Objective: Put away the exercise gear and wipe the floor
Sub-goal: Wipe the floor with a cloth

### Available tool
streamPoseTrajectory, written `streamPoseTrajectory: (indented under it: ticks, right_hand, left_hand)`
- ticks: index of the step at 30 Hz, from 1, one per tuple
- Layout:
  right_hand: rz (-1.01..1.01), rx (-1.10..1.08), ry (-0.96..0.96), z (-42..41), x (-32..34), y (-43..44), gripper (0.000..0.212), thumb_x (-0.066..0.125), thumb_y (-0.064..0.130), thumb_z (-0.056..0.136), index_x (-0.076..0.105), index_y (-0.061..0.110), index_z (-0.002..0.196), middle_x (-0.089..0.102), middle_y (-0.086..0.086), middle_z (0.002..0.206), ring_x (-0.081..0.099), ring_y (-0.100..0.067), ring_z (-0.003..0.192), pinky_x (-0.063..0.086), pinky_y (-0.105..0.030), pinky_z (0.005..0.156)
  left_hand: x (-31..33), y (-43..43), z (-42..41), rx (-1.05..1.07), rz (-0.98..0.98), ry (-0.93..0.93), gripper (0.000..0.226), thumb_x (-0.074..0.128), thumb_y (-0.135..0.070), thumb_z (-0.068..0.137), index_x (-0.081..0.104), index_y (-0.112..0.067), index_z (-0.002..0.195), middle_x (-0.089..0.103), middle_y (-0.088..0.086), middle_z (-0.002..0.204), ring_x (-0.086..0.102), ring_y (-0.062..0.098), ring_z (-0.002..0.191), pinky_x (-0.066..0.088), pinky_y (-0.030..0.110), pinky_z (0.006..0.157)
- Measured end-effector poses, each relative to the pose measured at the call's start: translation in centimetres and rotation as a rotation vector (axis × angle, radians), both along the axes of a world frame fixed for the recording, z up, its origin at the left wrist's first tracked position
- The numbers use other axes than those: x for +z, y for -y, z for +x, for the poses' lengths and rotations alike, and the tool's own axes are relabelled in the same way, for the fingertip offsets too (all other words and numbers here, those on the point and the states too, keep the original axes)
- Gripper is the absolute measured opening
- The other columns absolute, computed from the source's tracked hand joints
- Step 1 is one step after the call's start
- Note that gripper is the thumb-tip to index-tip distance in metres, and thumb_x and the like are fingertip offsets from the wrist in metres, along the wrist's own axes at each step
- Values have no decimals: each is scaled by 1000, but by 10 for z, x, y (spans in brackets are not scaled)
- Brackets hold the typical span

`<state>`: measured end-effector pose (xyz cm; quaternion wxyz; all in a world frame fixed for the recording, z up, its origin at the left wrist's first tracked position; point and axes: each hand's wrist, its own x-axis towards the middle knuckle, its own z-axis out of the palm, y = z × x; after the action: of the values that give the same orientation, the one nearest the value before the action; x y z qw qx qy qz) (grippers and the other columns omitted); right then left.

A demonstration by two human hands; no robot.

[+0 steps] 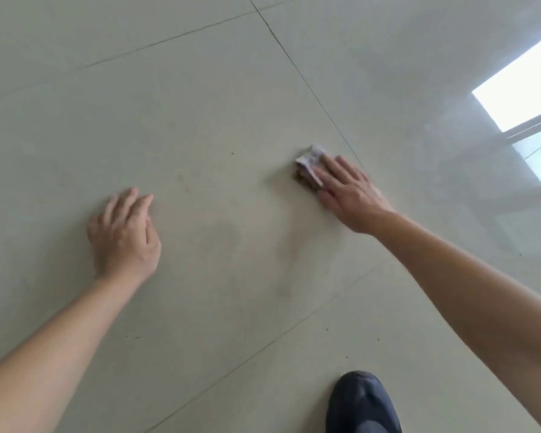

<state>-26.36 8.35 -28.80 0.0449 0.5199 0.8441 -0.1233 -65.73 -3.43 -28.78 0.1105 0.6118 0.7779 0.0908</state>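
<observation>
One cloth [310,160] lies pressed under the right hand [349,195].

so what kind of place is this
Likely an indoor room, perhaps a home: glossy pale tiled floor with grout lines, a bright window reflection on it, and the right hand pressing a cloth to it.

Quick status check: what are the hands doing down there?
Right hand flat, pressing cloth on floor. Left hand empty, relaxed. Nothing blocking the cloth.
</observation>
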Motion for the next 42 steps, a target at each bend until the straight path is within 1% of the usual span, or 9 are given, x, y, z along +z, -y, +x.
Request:
streamPoseTrajectory:
  ticks: [3,6,12,18,28,31,37,39,42]
  right_hand:
    - [-68,-606,47,33,13,-31,60,25,47,104,15,27,159,8,-7,167,9,-39,151,16,-48,122]
    - [-91,-669,7,-6,13,1,60,25,44,104,14,23,159,5,-11,167,2,-38,152,7,-48,124]
    - [-85,178,-168,-119,-3,175,54,35,41,103,36,23,154,20,-15,164,9,-45,150,10,-60,121]
    - [-153,866,-161,-92,-5,213,50,41,32,105,37,22,154,20,-9,165,7,-31,154,8,-46,125]
    - [-169,-844,32,61,21,128,58,25,43,106,11,27,160,1,-7,168,-2,-35,153,2,-44,124]
    - [-171,-711,-14,5,18,161,58,20,44,106,3,28,160,-10,-7,167,-15,-35,152,-5,-48,124]
    - [-203,427,-116,-56,5,196,54,38,39,106,22,33,157,5,-3,167,-7,-30,154,-5,-43,124]
    - [-147,405,-117,-25,-2,168,51,38,41,106,30,32,155,16,-2,166,6,-28,154,7,-43,125]
    - [-78,-100,-18,49,0,118,54,23,51,105,21,37,157,11,0,167,4,-27,154,9,-45,124]
  left_hand:
    - [4,-2,-12,-33,-104,-7,59,32,-25,85,58,-19,137,46,5,151,38,32,141,32,54,107]
    - [10,-7,-16,-26,-168,30,53,35,-24,91,55,-28,140,40,-4,155,31,25,145,27,52,110]
    - [9,-8,-17,21,-195,21,48,47,-12,98,52,-32,142,34,-10,158,25,19,148,22,53,111]
    - [8,-2,-5,5,-159,-8,55,36,-18,91,51,-20,143,35,1,158,27,32,146,24,51,112]
    - [18,14,51,-246,-197,-16,63,32,-25,82,54,-17,141,35,14,157,36,38,140,32,53,108]
    - [16,13,63,-257,-193,-34,62,32,-27,83,55,-19,140,39,9,155,37,35,140,32,53,107]
    - [12,8,73,-194,-73,-27,56,36,-22,80,65,-12,126,55,13,142,48,40,128,37,51,105]
    - [11,7,72,-201,-45,-28,54,37,-21,79,67,-12,123,57,14,140,50,41,125,39,51,103]
    - [9,5,68,-215,-22,-36,53,37,-21,79,69,-13,120,59,13,137,53,40,120,43,50,98]
